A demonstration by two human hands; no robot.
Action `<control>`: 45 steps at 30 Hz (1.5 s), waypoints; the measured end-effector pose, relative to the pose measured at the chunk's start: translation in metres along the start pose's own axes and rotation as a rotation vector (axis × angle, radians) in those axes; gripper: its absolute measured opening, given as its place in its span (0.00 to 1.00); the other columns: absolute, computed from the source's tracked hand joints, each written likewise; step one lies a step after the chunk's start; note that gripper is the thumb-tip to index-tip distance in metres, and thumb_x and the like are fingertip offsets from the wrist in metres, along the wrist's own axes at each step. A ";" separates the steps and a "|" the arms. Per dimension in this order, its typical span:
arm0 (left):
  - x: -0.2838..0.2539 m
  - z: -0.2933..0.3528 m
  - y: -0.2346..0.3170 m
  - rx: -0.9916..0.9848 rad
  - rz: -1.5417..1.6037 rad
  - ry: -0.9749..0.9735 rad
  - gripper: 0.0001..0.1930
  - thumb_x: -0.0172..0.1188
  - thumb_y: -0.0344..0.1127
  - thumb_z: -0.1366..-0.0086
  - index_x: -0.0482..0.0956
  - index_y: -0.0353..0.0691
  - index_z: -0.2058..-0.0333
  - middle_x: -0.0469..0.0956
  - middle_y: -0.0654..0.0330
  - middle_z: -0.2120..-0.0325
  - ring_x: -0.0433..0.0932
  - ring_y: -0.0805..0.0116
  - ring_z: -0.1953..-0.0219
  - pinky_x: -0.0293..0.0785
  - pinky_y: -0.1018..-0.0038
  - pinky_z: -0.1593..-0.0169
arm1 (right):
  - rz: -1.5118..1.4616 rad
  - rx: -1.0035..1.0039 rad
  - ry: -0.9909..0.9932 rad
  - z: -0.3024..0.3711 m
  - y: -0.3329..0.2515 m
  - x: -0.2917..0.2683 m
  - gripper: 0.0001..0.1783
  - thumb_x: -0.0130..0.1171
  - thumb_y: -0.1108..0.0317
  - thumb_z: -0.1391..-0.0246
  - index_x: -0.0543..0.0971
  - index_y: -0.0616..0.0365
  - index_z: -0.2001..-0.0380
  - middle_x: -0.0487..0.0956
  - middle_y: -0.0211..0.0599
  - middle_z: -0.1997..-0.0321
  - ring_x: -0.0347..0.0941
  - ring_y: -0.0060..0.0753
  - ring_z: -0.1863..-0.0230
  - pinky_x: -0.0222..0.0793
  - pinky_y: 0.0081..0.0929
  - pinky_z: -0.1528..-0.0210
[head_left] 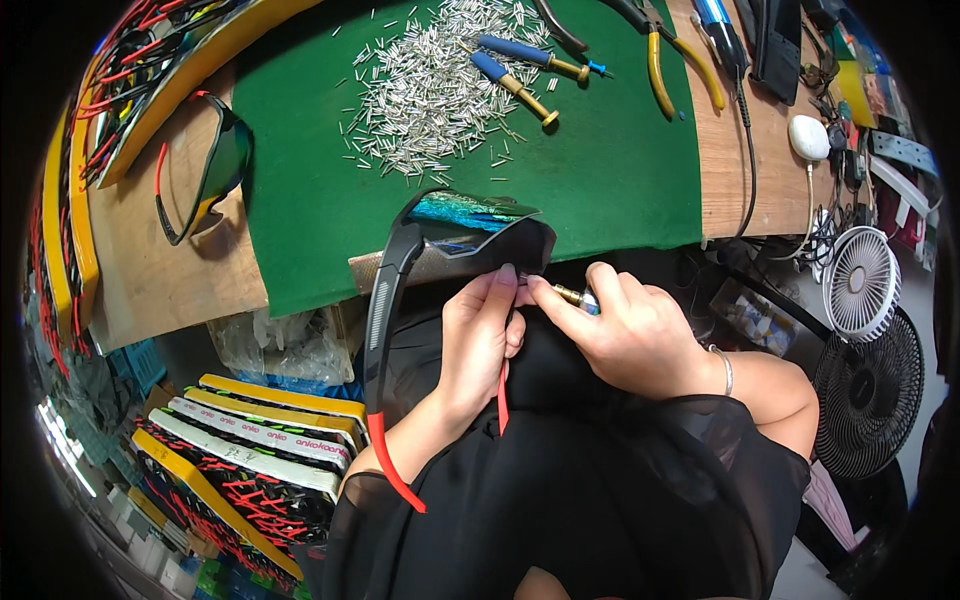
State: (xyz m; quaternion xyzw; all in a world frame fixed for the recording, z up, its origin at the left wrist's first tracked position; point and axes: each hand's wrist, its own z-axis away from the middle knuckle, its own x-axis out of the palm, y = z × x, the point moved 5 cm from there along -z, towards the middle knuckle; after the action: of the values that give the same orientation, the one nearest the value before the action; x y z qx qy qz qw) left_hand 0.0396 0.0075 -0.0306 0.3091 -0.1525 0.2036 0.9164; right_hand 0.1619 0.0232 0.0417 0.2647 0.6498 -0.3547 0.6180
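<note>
My left hand [478, 330] is closed on a pair of wraparound sunglasses [395, 262] with a black frame, red temple tips and a blue-green mirrored lens. One temple stretches down past my left forearm; the other red tip hangs below my fingers. In my closed right hand [640, 335] sits a small hand tool [570, 295] with a brass shaft, its handle mostly covered by the fingers. Both hands meet at the near corner of the sunglasses, in front of the table edge. Fingertips hide the exact contact point.
A heap of small silver pins [430, 95] lies on the green mat [600, 180], with two blue-handled brass tools [510, 85] and yellow-handled pliers [655, 75]. More sunglasses [215, 170] rest at left, beside trays of red-tipped frames [250, 480]. Fans [862, 282] stand at right.
</note>
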 end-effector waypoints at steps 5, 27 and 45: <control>-0.001 -0.001 -0.001 0.019 -0.020 -0.016 0.15 0.44 0.38 0.34 0.74 0.32 0.69 0.73 0.64 0.79 0.60 0.84 0.87 0.54 0.86 0.85 | -0.002 0.014 -0.030 -0.002 -0.001 -0.001 0.18 0.51 0.67 0.59 0.75 0.45 0.59 0.64 0.27 0.76 0.60 0.19 0.83 0.56 0.14 0.87; -0.003 -0.002 0.000 0.038 -0.065 -0.005 0.14 0.46 0.40 0.34 0.73 0.34 0.69 0.76 0.60 0.77 0.61 0.84 0.87 0.54 0.87 0.85 | -0.373 -0.025 -0.001 -0.009 0.017 0.003 0.08 0.53 0.73 0.56 0.68 0.61 0.71 0.69 0.35 0.81 0.70 0.30 0.82 0.67 0.23 0.81; -0.005 -0.004 -0.001 0.064 -0.140 -0.038 0.13 0.44 0.36 0.34 0.72 0.32 0.71 0.76 0.60 0.79 0.59 0.84 0.87 0.54 0.86 0.85 | -0.463 0.022 -0.019 -0.010 0.017 0.007 0.08 0.53 0.72 0.54 0.66 0.61 0.72 0.69 0.37 0.82 0.71 0.34 0.81 0.67 0.27 0.79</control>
State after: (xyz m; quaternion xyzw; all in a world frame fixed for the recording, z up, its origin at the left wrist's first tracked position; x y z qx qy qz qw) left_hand 0.0363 0.0081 -0.0362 0.3518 -0.1412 0.1379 0.9151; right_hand 0.1689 0.0406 0.0327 0.1122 0.6832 -0.4966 0.5235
